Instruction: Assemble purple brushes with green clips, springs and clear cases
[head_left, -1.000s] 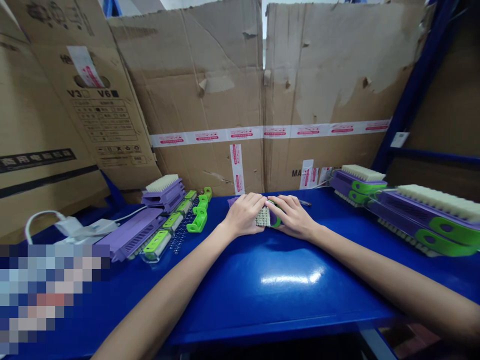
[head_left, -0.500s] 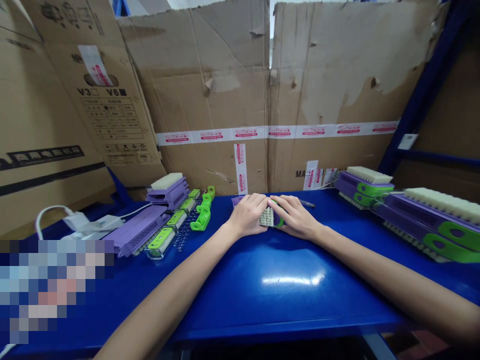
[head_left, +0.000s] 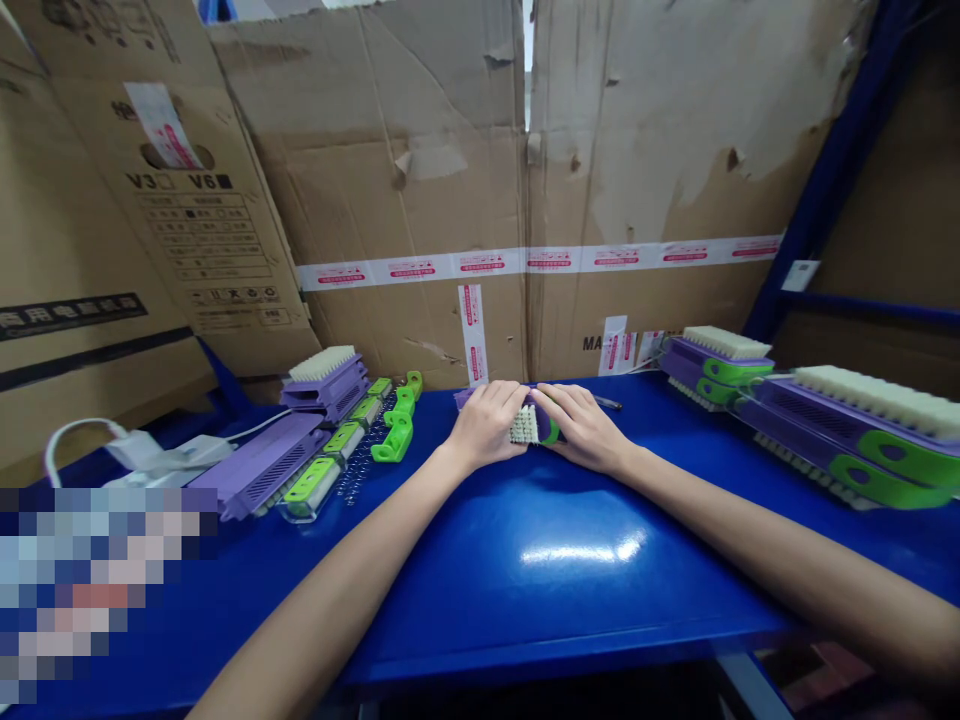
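A purple brush with white bristles and a green piece lies at the far middle of the blue table. My left hand is closed over its left part. Pressed against its right end, my right hand curls its fingers over the green piece. Most of the brush is hidden under both hands; only the bristles and a bit of green show between them.
At the left lie purple brush bodies, a stacked brush, green-and-clear parts, loose green handles, springs and a white cable. A row of assembled purple-and-green brushes fills the right. Cardboard boxes wall the back.
Both hands stay on the brush in the same grip. The view has shifted slightly; nothing on the table has visibly moved.
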